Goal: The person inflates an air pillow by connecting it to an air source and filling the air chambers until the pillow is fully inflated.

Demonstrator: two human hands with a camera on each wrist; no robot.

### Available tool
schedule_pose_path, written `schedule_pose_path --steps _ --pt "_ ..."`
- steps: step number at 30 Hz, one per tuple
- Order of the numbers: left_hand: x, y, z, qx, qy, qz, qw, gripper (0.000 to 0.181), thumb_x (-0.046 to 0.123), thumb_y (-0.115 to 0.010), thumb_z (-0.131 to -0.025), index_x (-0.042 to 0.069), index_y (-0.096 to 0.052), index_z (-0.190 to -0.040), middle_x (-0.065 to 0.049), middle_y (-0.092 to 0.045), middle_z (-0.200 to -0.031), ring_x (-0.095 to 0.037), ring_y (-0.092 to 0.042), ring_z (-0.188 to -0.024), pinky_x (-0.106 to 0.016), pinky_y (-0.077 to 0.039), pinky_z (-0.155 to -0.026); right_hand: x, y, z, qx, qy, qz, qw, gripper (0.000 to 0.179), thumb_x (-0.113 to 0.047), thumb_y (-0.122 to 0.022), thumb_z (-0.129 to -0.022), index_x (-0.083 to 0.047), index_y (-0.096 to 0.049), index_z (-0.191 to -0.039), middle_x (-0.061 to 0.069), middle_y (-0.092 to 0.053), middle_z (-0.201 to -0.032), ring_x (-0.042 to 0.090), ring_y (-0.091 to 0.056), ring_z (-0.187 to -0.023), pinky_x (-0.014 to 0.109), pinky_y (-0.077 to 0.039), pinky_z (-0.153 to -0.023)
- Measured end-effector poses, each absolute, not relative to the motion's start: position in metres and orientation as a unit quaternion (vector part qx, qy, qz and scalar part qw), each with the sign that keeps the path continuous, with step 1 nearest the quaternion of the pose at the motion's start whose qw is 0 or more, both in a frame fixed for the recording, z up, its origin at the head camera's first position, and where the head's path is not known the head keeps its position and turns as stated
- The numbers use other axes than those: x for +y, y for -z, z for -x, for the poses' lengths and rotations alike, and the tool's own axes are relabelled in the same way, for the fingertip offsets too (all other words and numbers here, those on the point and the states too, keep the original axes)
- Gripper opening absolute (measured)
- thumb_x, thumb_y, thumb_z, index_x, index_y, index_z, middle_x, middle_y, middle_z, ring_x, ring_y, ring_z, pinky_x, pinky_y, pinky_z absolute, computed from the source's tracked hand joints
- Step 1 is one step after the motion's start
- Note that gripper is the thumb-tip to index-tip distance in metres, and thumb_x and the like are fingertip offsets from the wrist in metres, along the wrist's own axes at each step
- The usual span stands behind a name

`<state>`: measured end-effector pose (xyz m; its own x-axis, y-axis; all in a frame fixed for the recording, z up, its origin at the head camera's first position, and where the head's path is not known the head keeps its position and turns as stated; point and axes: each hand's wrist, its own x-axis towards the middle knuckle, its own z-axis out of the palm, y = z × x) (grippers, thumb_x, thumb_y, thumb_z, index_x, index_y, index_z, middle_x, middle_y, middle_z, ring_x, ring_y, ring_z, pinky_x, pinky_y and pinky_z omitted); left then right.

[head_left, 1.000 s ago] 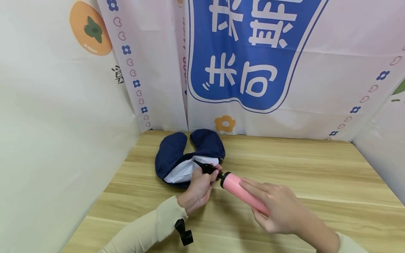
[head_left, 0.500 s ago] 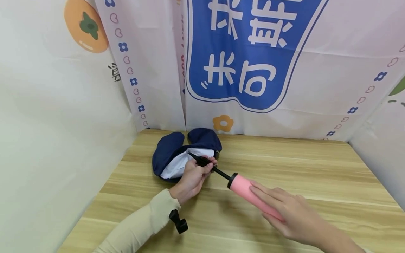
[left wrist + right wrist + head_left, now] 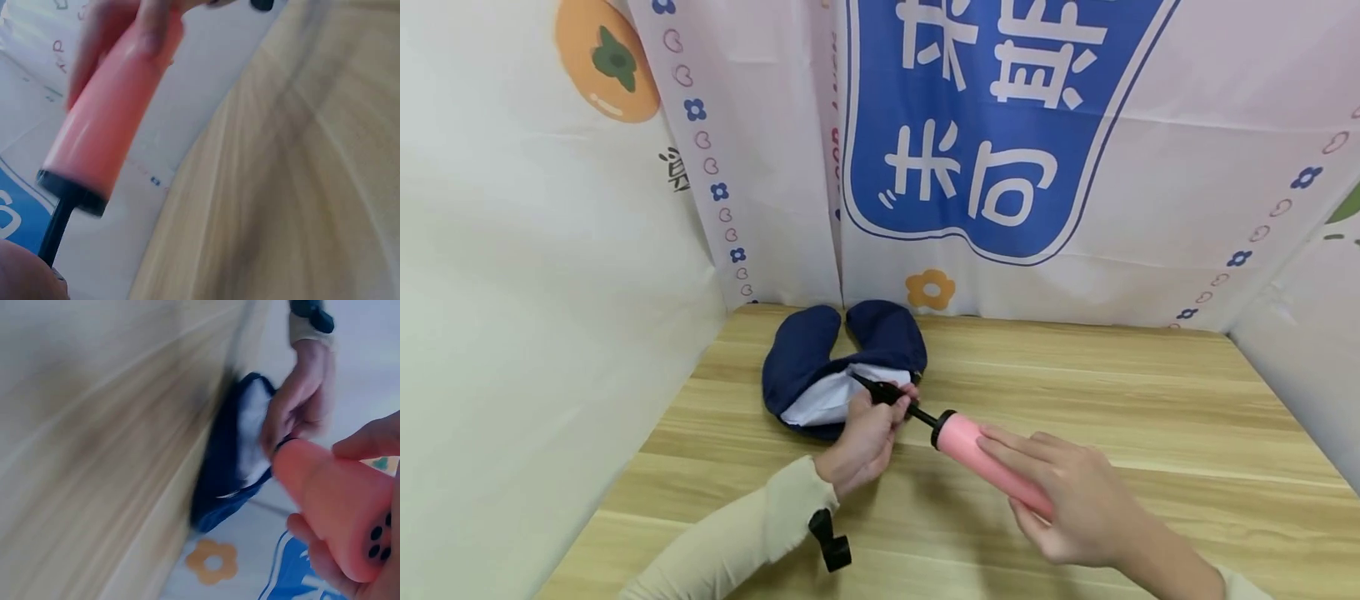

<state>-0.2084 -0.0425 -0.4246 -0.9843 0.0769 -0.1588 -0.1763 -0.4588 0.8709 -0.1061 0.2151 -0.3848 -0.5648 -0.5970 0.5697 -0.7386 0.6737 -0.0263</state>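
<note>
A dark blue U-shaped neck pillow point(image 3: 801, 358) lies at the back left of the table, its front seam spread apart over a white inner part point(image 3: 823, 402). My left hand point(image 3: 865, 437) grips the black nozzle end point(image 3: 883, 392) of a hand pump, whose thin tip points into the white part. The pump's pink barrel point(image 3: 981, 457) slants down to the right, with some black rod point(image 3: 922, 415) showing between it and the left hand. Around that barrel curls my right hand point(image 3: 1075, 500). In the right wrist view, dark holes mark the end of the barrel point(image 3: 325, 494).
The wooden table point(image 3: 1112, 392) extends to the right of the pillow. A printed white curtain point(image 3: 775, 167) hangs behind it, and a white side wall point(image 3: 550, 333) stands on the left. A black strap mount point(image 3: 831, 546) hangs at the left cuff.
The pump's barrel first slid away from the left hand, baring more of the rod, then came partway back with the right hand. The left hand keeps its hold at the pillow.
</note>
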Motion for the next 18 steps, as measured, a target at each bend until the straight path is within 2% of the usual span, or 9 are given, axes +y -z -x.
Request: schedule_pose_path --steps 3,6,8,10,14,17,18 --pt "-0.038 0.425 0.199 0.519 -0.849 0.053 0.081 0.025 -0.016 -0.053 -0.098 -0.005 -0.048 -0.12 -0.003 -0.067 -0.103 -0.012 -0.068 -0.1 -0.018 -0.056 -0.091 0.195 0.388 0.115 -0.869 -0.125 -0.382 0.287 0.071 -0.02 -0.081 -0.067 -0.022 -0.071 -0.137 -0.007 -0.073 -0.136 0.011 -0.073 -0.092 0.029 -0.057 -0.064" --pt "-0.038 0.425 0.198 0.525 -0.845 0.048 0.093 0.026 -0.014 -0.054 -0.1 -0.006 -0.047 -0.124 -0.006 -0.067 -0.108 -0.011 -0.068 -0.102 -0.016 -0.056 -0.09 0.186 0.39 0.119 -0.878 -0.117 -0.373 0.277 0.07 -0.021 -0.082 -0.07 -0.021 -0.07 -0.139 -0.006 -0.072 -0.138 0.015 -0.075 -0.095 0.033 -0.059 -0.066" --pt "-0.041 0.424 0.203 0.525 -0.844 0.038 0.099 0.027 -0.013 -0.055 -0.1 -0.008 -0.048 -0.126 -0.007 -0.067 -0.11 -0.011 -0.068 -0.104 -0.016 -0.056 -0.092 0.187 0.392 0.12 -0.889 -0.113 -0.363 0.254 0.07 -0.023 -0.083 -0.076 -0.024 -0.066 -0.144 -0.008 -0.069 -0.142 0.013 -0.073 -0.097 0.031 -0.058 -0.066" --pt "-0.046 0.423 0.209 0.527 -0.843 0.027 0.104 0.029 -0.012 -0.057 -0.1 -0.009 -0.051 -0.128 -0.008 -0.067 -0.112 -0.012 -0.069 -0.105 -0.018 -0.056 -0.093 0.193 0.392 0.119 -0.9 -0.113 -0.355 0.227 0.072 -0.025 -0.083 -0.082 -0.028 -0.06 -0.15 -0.012 -0.065 -0.147 0.01 -0.069 -0.098 0.026 -0.051 -0.06" --pt "-0.054 0.423 0.218 0.524 -0.844 0.018 0.115 0.034 -0.013 -0.057 -0.1 -0.012 -0.052 -0.133 -0.01 -0.066 -0.114 -0.014 -0.072 -0.105 -0.022 -0.058 -0.096 0.213 0.391 0.108 -0.901 -0.118 -0.365 0.203 0.064 -0.033 -0.074 -0.098 -0.029 -0.051 -0.157 -0.015 -0.058 -0.154 0.004 -0.059 -0.098 0.02 -0.041 -0.058" --pt "-0.058 0.421 0.223 0.521 -0.845 0.018 0.12 0.036 -0.013 -0.057 -0.1 -0.012 -0.05 -0.135 -0.012 -0.067 -0.116 -0.015 -0.073 -0.105 -0.022 -0.059 -0.095 0.229 0.384 0.097 -0.893 -0.115 -0.382 0.208 0.059 -0.035 -0.068 -0.102 -0.028 -0.051 -0.158 -0.014 -0.058 -0.154 0.003 -0.057 -0.098 0.017 -0.04 -0.058" --pt "-0.059 0.42 0.224 0.519 -0.846 0.018 0.119 0.036 -0.013 -0.057 -0.1 -0.012 -0.049 -0.136 -0.012 -0.067 -0.116 -0.015 -0.073 -0.105 -0.021 -0.059 -0.094 0.235 0.381 0.093 -0.893 -0.112 -0.384 0.207 0.062 -0.033 -0.072 -0.099 -0.027 -0.052 -0.157 -0.013 -0.059 -0.153 0.004 -0.059 -0.099 0.017 -0.043 -0.059"
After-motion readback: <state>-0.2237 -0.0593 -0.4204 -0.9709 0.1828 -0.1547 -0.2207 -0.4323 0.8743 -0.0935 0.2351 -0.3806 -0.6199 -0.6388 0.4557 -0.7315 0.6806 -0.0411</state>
